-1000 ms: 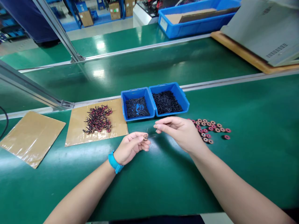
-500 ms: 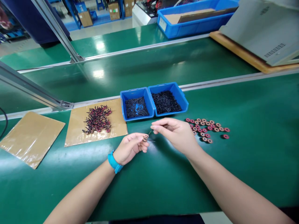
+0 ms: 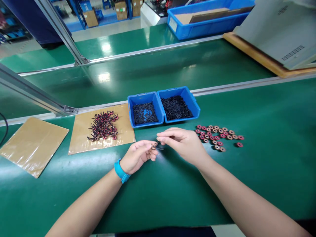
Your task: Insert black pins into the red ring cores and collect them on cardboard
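At the middle of the frame, the left hand (image 3: 138, 155) pinched a small wheel (image 3: 153, 146). The right hand's (image 3: 184, 144) fingertips were together beside it.

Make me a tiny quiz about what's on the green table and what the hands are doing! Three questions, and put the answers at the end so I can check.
1. Pick one: what does the left hand hold?
A) a cup
B) a small toothed ring
C) a pen

2. True or false: the heap of pieces with black prongs lies on a brown sheet.

3. Fill in the missing word: the turquoise band is on the person's ____ wrist.

Key: 1. B; 2. True; 3. left
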Motion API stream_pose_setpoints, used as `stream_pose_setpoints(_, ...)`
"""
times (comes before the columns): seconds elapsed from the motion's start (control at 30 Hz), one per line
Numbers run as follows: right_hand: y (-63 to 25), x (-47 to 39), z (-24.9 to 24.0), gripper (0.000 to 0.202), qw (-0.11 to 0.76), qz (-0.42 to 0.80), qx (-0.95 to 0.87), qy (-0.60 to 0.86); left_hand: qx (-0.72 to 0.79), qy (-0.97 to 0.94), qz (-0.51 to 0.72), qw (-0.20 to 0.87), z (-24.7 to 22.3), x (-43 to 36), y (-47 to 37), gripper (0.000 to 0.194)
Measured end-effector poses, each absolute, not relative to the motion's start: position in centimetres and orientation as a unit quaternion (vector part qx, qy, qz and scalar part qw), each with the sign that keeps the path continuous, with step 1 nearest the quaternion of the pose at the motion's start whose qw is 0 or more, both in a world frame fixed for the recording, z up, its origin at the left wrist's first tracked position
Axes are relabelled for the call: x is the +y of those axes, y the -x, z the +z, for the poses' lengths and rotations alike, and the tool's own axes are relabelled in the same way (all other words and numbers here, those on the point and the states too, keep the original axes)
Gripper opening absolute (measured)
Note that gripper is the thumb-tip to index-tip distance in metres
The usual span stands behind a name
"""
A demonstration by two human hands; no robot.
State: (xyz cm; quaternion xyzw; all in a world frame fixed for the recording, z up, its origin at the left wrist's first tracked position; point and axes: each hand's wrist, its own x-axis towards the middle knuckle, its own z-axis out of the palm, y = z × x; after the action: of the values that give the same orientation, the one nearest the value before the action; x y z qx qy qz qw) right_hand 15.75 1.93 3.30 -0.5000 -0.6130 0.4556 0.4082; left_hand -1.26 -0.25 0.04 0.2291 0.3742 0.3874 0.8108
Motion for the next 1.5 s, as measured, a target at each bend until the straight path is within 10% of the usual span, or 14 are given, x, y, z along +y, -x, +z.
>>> stream_pose_setpoints(1.5,-15.6,1.2,3.8,0.006,0.462,0.257,-0.704,0.475,0.354,-0.219,0.394,0.819,-0.4,-0.3,1.3,0.027)
